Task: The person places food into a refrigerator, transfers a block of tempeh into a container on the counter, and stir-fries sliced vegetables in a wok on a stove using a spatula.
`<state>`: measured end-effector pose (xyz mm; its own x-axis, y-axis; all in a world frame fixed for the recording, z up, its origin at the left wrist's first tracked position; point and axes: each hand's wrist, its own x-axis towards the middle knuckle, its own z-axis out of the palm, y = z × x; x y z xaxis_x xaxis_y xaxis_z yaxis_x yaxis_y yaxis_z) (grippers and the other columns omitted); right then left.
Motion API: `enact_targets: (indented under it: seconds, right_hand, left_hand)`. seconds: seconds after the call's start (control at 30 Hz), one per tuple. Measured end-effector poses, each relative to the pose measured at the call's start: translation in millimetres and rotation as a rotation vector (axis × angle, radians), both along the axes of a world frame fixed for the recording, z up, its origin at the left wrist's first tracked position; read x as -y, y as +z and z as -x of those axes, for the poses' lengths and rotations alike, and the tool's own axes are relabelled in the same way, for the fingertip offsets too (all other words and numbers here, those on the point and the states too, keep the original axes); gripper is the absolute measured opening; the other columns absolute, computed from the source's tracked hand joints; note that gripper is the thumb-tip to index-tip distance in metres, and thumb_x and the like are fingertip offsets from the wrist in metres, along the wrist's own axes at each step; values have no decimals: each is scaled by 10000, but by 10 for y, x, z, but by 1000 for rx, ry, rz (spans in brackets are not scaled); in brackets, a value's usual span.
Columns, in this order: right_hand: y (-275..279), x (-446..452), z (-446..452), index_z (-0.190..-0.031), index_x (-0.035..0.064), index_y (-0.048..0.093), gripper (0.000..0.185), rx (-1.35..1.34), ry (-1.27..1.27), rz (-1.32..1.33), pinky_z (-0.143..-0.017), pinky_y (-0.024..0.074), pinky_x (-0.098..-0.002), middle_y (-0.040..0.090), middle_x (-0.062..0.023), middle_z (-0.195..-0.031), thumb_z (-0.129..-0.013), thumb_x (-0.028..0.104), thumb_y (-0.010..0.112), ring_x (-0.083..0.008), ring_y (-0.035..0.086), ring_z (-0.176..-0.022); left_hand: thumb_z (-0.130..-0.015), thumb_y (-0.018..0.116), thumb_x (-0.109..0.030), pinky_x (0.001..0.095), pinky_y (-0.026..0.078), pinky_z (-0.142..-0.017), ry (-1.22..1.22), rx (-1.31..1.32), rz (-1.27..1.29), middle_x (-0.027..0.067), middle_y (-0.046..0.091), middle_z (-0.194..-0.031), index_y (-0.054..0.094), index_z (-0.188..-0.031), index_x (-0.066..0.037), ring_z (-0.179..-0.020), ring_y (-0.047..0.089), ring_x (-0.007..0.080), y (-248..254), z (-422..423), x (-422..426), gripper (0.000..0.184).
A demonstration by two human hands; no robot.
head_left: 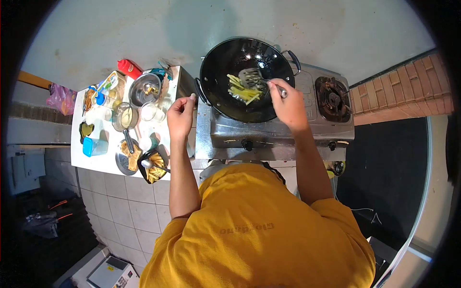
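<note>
My right hand (pixel 289 104) is closed around the handle of a slotted metal spatula (pixel 250 77). The spatula's blade rests in a black wok (pixel 223 103), against pale green and yellow strips of food (pixel 242 92) that look like cut fries or vegetables. My left hand (pixel 180 116) is held just left of the wok, near its left handle (pixel 200 92). Its fingers are curled in, with the thumb pointing up, and nothing shows in them. The wok sits on the left burner of a metal gas stove (pixel 283 129).
A white table (pixel 103 132) on the left carries a steel bowl (pixel 145 90), a glass pan (pixel 124 116), a plate of fried pieces (pixel 126 163), a dark bowl of fries (pixel 154 168), a red bottle (pixel 128 68) and a blue-lidded container (pixel 95 147). A bare burner (pixel 332 99) lies right.
</note>
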<state>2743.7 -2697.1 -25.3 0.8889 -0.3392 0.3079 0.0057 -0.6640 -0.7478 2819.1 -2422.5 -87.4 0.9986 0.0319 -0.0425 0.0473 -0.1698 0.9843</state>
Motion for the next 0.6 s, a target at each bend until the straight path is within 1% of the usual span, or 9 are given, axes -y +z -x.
enact_targets:
  seconds: [0.03, 0.13, 0.2, 0.27, 0.3, 0.37, 0.4, 0.47, 0.6]
  right_hand:
    - [-7, 34, 16, -968, 46, 664, 165, 26, -37, 43, -614, 509, -370, 650, -207, -765, -908, 187, 604, -372, 667, -732]
    - [2, 98, -7, -964, 52, 665, 174, 88, -108, 11, -592, 507, -373, 649, -203, -749, -908, 206, 609, -373, 664, -708]
    - [-30, 107, -103, -969, 67, 666, 174, 100, -136, -3, -611, 510, -383, 655, -197, -762, -910, 221, 609, -379, 658, -725]
    - [-59, 104, -232, -975, 82, 669, 167, 207, -119, 79, -642, 514, -384, 664, -190, -796, -910, 224, 610, -379, 659, -751]
    - [-112, 130, -300, -975, 82, 669, 167, 207, -124, 79, -642, 514, -384, 664, -190, -796, -910, 224, 610, -379, 659, -751]
    - [-225, 170, -401, -1005, 106, 675, 181, 104, -118, 64, -620, 496, -312, 670, -157, -743, -925, 256, 610, -238, 683, -661]
    - [-170, 135, -382, -1005, 106, 675, 181, 105, -121, 64, -620, 496, -312, 670, -157, -743, -925, 256, 610, -238, 683, -661]
    - [-47, 73, -280, -969, 74, 668, 175, 72, -19, 15, -656, 513, -373, 669, -182, -814, -907, 228, 614, -371, 663, -769]
    - [112, 54, -26, -963, 60, 667, 183, 62, -56, -83, -640, 512, -358, 666, -178, -792, -909, 227, 614, -357, 669, -751]
  left_hand:
    - [-908, 672, -261, 196, 344, -561, -5, -3, -7, -51, 568, -685, 685, -869, 2, -619, 439, 31, -5, -16, -25, 266]
    - [-905, 676, -265, 192, 347, -564, -5, -19, -4, -53, 560, -679, 685, -873, 1, -620, 442, 29, 9, -29, -48, 268]
    - [-903, 679, -267, 190, 347, -565, -3, -29, 2, -54, 555, -676, 686, -875, 1, -620, 442, 28, 20, -38, -36, 269]
    - [-902, 682, -267, 190, 350, -565, -4, -39, -11, -55, 551, -674, 686, -878, 1, -620, 443, 27, 22, -45, -10, 269]
    - [-902, 682, -267, 190, 350, -565, -9, -39, -11, -55, 551, -674, 686, -878, 1, -620, 443, 27, 21, -44, 3, 269]
    - [-906, 679, -264, 192, 357, -569, -45, -20, -1, -55, 553, -677, 685, -881, 5, -621, 446, 29, 24, -46, 27, 270]
    - [-906, 679, -264, 192, 357, -569, -48, -19, -2, -55, 553, -677, 685, -881, 5, -621, 446, 29, 37, -45, 37, 270]
    - [-908, 678, -261, 191, 371, -582, -52, -28, 26, -47, 575, -692, 686, -887, 11, -631, 464, 32, 63, -30, 48, 274]
    - [-909, 678, -259, 190, 388, -598, -34, -47, 43, -36, 598, -712, 686, -893, 15, -648, 485, 36, 42, -24, 39, 275]
